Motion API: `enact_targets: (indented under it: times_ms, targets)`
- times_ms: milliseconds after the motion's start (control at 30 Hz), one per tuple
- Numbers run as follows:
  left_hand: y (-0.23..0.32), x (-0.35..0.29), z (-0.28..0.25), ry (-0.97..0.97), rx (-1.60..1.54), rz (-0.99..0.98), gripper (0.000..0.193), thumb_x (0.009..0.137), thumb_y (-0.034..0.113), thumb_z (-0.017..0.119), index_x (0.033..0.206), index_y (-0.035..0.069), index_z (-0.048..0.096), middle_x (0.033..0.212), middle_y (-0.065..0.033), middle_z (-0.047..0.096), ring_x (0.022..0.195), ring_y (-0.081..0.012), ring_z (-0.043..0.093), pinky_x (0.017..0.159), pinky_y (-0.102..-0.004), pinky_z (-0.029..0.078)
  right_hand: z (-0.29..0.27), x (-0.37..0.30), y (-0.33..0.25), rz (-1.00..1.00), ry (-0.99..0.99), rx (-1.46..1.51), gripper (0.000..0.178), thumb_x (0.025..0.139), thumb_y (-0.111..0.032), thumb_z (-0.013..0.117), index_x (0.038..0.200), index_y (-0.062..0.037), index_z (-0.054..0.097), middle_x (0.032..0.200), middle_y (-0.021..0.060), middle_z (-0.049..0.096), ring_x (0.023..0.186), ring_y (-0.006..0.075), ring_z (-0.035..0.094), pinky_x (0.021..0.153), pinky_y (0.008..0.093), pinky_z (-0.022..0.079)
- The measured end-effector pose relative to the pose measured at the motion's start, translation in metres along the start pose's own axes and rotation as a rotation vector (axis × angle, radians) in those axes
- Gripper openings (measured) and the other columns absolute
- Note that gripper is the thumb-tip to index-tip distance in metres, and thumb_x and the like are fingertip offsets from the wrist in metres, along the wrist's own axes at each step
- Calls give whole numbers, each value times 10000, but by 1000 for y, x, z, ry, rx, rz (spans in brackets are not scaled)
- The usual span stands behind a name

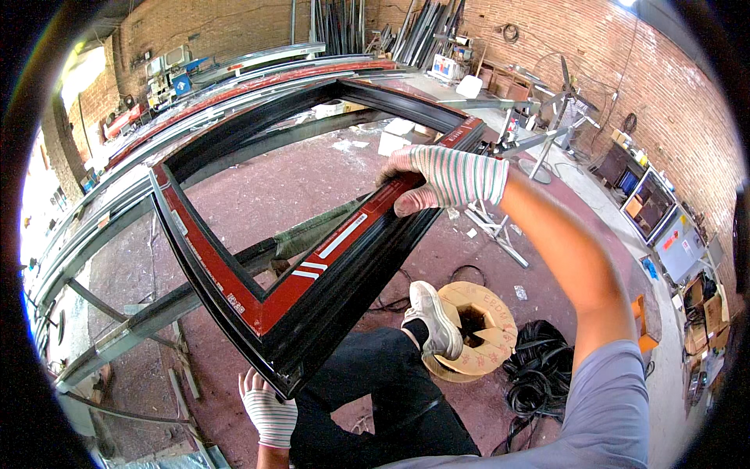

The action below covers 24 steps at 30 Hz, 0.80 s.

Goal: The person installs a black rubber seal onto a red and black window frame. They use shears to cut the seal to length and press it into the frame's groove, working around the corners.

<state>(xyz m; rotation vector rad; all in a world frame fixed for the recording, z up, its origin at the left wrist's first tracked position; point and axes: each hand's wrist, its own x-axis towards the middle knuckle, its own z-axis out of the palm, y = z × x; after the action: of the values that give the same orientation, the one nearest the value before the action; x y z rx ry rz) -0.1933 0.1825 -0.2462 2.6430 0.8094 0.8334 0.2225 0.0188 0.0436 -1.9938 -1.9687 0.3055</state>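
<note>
My right hand (449, 178), gloved, is closed around the right rail of the black-and-red window frame (234, 293), centre frame. My left hand (268, 408) supports its lower corner, grip unclear. Frame looks assembled and lifted; black gasket coil (539, 375), lower right, lies unused.

Single head-worn fisheye view, looking steeply down and forward.

It sits close above the window frame (312, 227) filling the frame's centre; workshop floor (258, 180) bends beneath, brick walls (648, 86) curve along the upper rim, own legs at bottom.
</note>
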Motion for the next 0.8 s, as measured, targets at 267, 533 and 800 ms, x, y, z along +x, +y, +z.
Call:
enact_targets:
  times_ms: [267,533,800]
  targets:
    - [-2,0,-4,-8,49,38,438,816,221,734,1184,2,638,1212,-203,629,1220,-461,512,1124,-518,364,-9,-1,0,27,-23,21,721,835,-553,759,1309,-33,602,1182,162,652,1146,286,615,1012,402,484]
    - [3,2,-5,30,24,68,374,850,239,696,1154,24,654,1171,-192,649,1157,-435,559,1123,-558,360,-6,-6,22,-37,78,-25,577,844,-475,798,1203,-44,661,1136,144,694,1062,264,654,943,385,512]
    - [3,1,-6,30,45,94,379,855,244,689,1162,27,655,1186,-196,648,1164,-435,561,1132,-562,354,-22,-2,33,43,-21,-59,740,805,-613,761,1251,-37,632,1155,143,670,1089,271,638,973,392,505]
